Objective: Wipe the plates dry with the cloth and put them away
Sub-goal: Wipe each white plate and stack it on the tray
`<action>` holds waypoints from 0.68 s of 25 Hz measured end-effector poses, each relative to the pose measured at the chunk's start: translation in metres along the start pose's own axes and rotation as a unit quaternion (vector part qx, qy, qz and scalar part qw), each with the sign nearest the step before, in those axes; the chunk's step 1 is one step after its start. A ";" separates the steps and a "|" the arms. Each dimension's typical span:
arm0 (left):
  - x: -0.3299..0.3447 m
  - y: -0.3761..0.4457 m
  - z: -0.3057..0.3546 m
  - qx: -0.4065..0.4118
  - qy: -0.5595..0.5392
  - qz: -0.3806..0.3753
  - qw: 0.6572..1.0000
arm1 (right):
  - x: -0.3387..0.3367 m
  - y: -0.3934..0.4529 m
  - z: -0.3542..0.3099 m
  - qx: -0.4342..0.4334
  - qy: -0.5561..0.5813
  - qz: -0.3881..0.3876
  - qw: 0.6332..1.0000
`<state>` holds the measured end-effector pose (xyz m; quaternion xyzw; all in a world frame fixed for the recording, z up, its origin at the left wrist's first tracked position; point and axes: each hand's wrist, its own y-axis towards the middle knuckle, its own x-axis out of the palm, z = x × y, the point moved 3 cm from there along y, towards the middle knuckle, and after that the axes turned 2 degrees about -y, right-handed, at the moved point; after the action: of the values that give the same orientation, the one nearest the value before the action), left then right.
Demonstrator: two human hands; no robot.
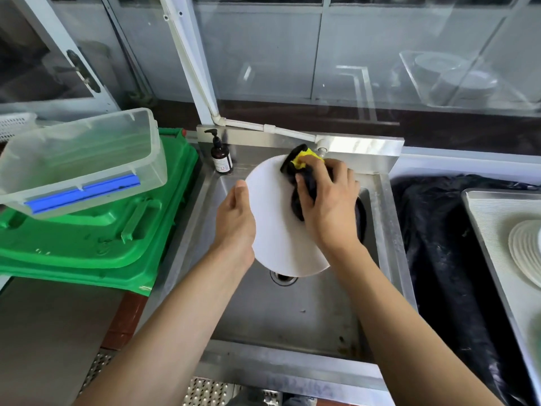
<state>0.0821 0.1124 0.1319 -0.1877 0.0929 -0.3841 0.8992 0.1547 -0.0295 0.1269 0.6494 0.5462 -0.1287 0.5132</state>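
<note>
Head view: steel sink at 6 o'clock. Above it, left hand grips white plate by its 9 o'clock rim; right hand presses dark-and-yellow cloth on plate's face. Plate stack on tray at 3 o'clock. Soap bottle at 11 o'clock.

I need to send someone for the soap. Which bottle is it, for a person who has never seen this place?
Find the steel sink under the window. In its back left corner, beside the green plastic lid, stands the soap bottle. It is the only bottle there: dark brown, with a black pump top and a pale label.
</note>
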 end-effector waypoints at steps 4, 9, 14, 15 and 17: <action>-0.007 0.011 0.001 -0.009 -0.031 0.011 0.999 | -0.006 -0.040 0.025 -0.020 -0.050 -0.027 0.998; -0.005 0.019 0.002 0.017 -0.011 0.028 0.999 | -0.011 -0.101 -0.003 -0.085 0.015 -0.080 0.993; 0.001 0.016 0.001 -0.052 -0.036 0.025 0.998 | -0.016 -0.112 -0.027 -0.147 -0.029 -0.051 0.987; 0.002 0.016 0.002 -0.053 -0.039 0.030 0.997 | -0.018 -0.109 -0.027 -0.139 -0.033 -0.031 0.989; 0.002 0.014 0.008 -0.036 -0.025 0.037 0.998 | -0.019 -0.103 -0.030 -0.137 -0.021 -0.001 0.990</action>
<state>0.0952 0.1224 0.1331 -0.2259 0.0915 -0.3420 0.9075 0.0492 -0.0289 0.0999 0.5696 0.5482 -0.0671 0.6087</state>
